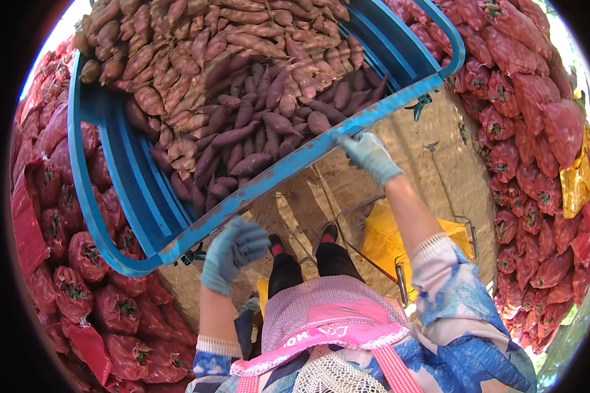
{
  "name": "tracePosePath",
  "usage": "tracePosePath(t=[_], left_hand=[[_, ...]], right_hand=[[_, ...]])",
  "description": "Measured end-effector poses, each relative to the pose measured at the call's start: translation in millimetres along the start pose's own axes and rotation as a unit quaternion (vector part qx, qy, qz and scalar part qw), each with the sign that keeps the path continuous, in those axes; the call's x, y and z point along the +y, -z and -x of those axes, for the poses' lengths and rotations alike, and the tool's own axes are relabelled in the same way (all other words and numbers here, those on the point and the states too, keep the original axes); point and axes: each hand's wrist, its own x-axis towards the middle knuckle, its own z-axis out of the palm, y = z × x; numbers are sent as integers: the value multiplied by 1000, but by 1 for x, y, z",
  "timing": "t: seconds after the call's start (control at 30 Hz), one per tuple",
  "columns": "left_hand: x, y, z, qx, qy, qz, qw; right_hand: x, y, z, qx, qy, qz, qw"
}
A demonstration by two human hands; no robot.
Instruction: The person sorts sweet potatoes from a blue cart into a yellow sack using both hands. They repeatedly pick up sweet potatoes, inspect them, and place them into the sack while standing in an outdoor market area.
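Note:
Both of my hands wear light blue-grey work gloves. My left hand [234, 253] is in the air beside the near edge of a blue metal cart bed [285, 154], fingers apart and nothing in them. Across the same edge, my right hand [371, 156] has its fingertips at the chipped, rusty rim; whether they grip it or only rest there is hard to see. Inside the cart lies a large heap of sweet potatoes [248, 118]. Those near the rim are dark purple, and paler, dusty ones are piled higher at the back.
Stacked red mesh sacks, tied at the neck, line the left side [86, 255] and the right side [516, 147]. A yellow sack [373, 228] with a metal frame [400, 282] lies by my legs. Dark clips [418, 105] hang at the cart's edge above the dusty floor [423, 157].

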Motion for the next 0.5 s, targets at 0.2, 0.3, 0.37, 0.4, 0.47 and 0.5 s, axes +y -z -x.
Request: tracePosePath(t=[0.2,0.3,0.37,0.4,0.47,0.5], left_hand=[[34,-64,-18,167,-526,-669,498],[52,-60,-58,112,-389,-747,527],[72,-64,-75,63,-284,-759,582],[79,-69,-82,40,-244,-765,595],[63,-75,-79,70,-262,-768,580],[51,-55,-83,77,-325,-762,555]], right_hand=[[-17,-2,37,338,352,455,745],[-35,1,-1,243,342,556,717],[-54,9,-10,124,296,574,753],[-55,11,-11,87,282,567,769],[-35,7,-17,89,300,543,779],[-30,0,-10,133,316,550,762]])
